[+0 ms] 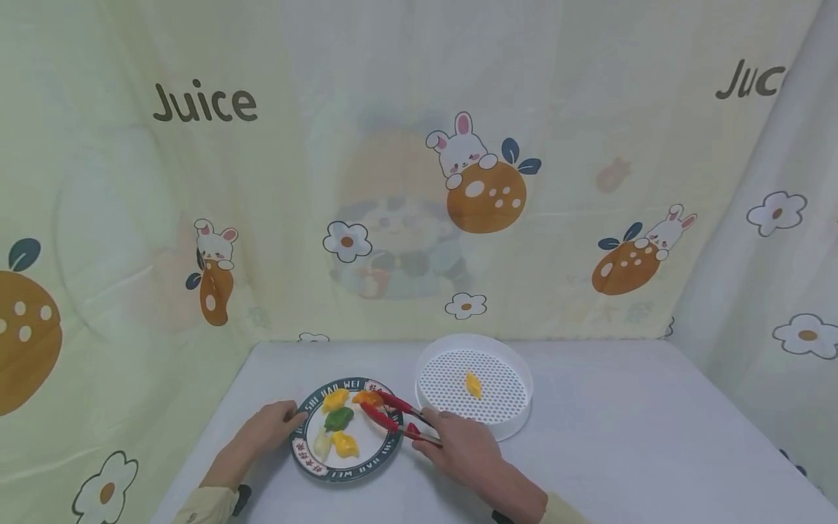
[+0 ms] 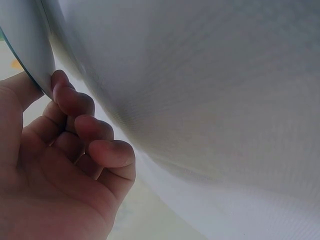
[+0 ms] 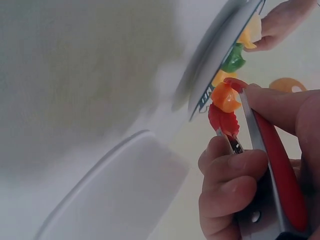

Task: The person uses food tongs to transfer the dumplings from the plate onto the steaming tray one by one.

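My left hand (image 1: 265,429) pinches the left rim of a round plate (image 1: 372,439) with a dark lettered border; the left wrist view shows thumb and fingertips at its edge. In my right hand (image 1: 468,447) I grip red-tipped metal tongs (image 1: 382,418), reaching over the plate's right side. Between the tong tips is an orange toy dumpling (image 3: 225,97), at the plate's upper right. Also on the plate are a green dumpling (image 1: 339,418), a yellow dumpling (image 1: 336,400) at the back, another yellow dumpling (image 1: 345,444) nearer me, and a pale dumpling (image 1: 322,444).
Just right of the plate, behind my right hand, stands a round white steamer tray (image 1: 521,413) with a perforated bottom. One yellow dumpling (image 1: 473,386) lies in it. The white-covered table (image 1: 622,437) backs onto a printed curtain (image 1: 556,94).
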`<state>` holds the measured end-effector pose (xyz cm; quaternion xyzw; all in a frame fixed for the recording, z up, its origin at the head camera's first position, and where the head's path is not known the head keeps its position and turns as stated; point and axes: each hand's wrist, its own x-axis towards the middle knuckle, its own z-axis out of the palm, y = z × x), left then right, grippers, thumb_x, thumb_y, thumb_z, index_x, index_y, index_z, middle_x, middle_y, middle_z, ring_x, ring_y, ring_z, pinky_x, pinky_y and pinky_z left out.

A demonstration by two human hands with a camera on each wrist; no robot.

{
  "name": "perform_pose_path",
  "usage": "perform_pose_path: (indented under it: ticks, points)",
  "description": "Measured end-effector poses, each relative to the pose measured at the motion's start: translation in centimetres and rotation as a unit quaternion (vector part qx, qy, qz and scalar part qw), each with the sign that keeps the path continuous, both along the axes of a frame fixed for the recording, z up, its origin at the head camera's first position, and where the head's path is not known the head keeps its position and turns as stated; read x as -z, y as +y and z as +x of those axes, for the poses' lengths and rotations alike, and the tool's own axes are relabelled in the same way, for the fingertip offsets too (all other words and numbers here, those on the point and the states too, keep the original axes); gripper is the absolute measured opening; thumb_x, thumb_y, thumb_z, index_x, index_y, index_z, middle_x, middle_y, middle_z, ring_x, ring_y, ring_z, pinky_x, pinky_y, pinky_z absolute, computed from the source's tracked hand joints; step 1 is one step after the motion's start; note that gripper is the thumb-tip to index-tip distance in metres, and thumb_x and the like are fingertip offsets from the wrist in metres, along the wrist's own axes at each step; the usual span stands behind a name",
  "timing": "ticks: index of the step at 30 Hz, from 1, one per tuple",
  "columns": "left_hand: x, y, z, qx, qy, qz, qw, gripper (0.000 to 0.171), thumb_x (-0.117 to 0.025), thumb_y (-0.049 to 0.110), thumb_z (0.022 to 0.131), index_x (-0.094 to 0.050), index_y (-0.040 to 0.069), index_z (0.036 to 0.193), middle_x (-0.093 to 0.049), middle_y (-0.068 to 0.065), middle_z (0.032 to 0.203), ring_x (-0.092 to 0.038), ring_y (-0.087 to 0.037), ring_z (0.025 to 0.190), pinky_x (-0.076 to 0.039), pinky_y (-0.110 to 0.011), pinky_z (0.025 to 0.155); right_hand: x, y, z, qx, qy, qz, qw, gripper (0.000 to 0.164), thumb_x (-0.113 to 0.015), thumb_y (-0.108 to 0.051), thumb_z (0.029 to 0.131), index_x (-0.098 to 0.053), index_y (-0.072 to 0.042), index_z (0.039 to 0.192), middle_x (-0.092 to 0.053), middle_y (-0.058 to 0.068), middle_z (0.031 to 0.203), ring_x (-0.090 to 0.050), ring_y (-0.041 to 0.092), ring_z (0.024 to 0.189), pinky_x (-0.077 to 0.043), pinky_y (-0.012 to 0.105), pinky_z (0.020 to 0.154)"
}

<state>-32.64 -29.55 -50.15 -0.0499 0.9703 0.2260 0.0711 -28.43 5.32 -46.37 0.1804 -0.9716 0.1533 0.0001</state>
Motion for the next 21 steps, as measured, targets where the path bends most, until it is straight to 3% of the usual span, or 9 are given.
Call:
perform_pose_path:
  ticks: [13,21]
  points:
    - [0.1,0.0,0.1,0.000,-0.004,0.005,1.0000,0.025,-0.060,0.032,0.100,-0.060,0.011,0.086,-0.057,-0.003,0.074,-0.052,-0.016,0.070,-0.044,-0.030,0.064,-1.3,1.9,0.4,0.040,-0.002,-0.014,0.999,0.060,-0.073,-0.054,0.085,-0.061,-0.023,0.135,-0.068,-0.004,0.099,-0.051,0.011,0.074,-0.040,0.027,0.059]
    - [-0.3,0.3,0.4,-0.007,-0.001,0.009,0.9999,0.026,-0.060,0.031,0.100,-0.059,0.011,0.084,-0.057,-0.003,0.074,-0.051,-0.016,0.070,-0.043,-0.031,0.063,-2.2,4.2,-0.2,0.075,0.002,-0.025,0.997,0.062,-0.074,-0.055,0.085,-0.062,-0.023,0.136,-0.068,-0.006,0.097,-0.052,0.011,0.076,-0.041,0.028,0.062]
